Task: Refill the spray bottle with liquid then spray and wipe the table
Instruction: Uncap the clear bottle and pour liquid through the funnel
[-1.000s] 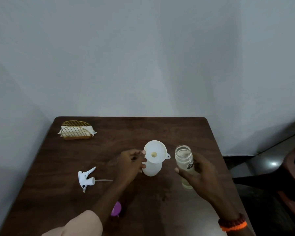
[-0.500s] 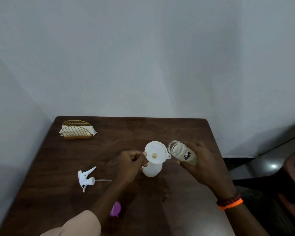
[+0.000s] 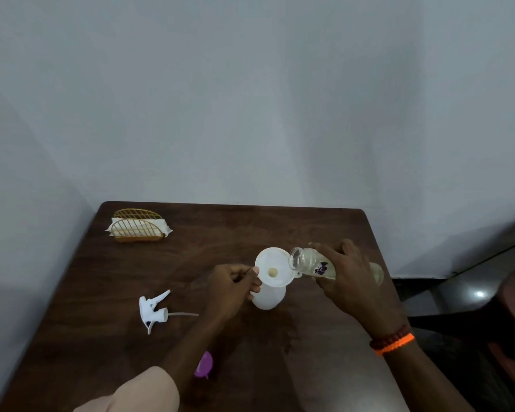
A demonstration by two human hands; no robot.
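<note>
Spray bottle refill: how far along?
Done: white trigger sprayer head lies off on the brown wooden table; white plastic funnel sits in the white spray bottle. In hand: left hand steadies the funnel, right hand tips the clear glass bottle of pale liquid over it; no stream visible. Left: refit, spray, wipe.

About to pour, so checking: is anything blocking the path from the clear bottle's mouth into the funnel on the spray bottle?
Nothing visible blocks it. The clear bottle, tipped in the right hand, has its open mouth over the funnel rim. The funnel bowl is open, seated in the spray bottle, which the left hand steadies from the side.
</note>
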